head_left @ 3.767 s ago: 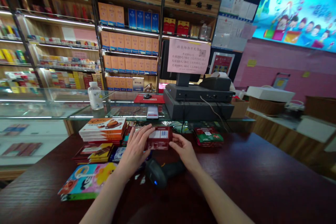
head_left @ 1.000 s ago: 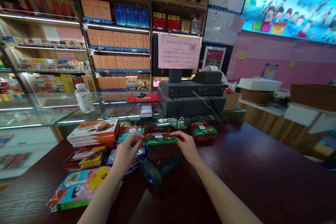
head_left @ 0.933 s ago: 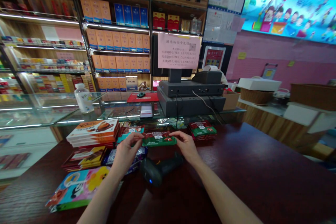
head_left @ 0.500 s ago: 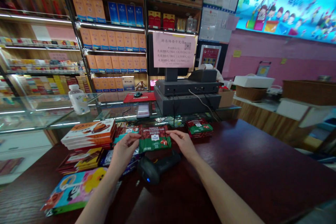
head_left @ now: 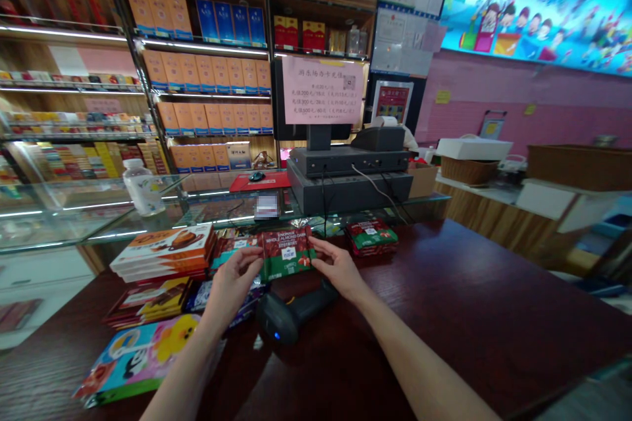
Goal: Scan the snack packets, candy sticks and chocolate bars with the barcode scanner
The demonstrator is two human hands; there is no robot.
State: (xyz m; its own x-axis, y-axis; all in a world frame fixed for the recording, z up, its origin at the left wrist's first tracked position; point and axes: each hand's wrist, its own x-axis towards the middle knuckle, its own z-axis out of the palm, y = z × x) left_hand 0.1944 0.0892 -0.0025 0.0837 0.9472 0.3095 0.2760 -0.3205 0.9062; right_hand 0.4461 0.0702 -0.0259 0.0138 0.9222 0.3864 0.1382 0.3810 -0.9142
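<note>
My hands hold a green and red bar of whole almond dark chocolate [head_left: 287,252] upright by its side edges, its printed front facing me. My left hand [head_left: 233,286] pinches the left edge, and my right hand [head_left: 334,269] presses the right edge. Just below them, a black handheld barcode scanner [head_left: 291,313] lies on the dark wooden counter [head_left: 444,302]. Left of my hands stand a stack of orange chocolate boxes [head_left: 162,251] and a pile of dark bars [head_left: 147,302]. A stack of green and red packets [head_left: 371,237] lies to the right.
A colourful flat package [head_left: 135,358] lies at the counter's front left. Behind the goods stand a glass display case [head_left: 74,217], a water bottle [head_left: 137,188], a red mat with a mouse [head_left: 257,181] and a black till with a receipt printer [head_left: 348,174].
The bar has turned from a low, flat position to stand upright, front towards me, and has shifted slightly left in view. The whole scene has drifted left and up as my head moved.
</note>
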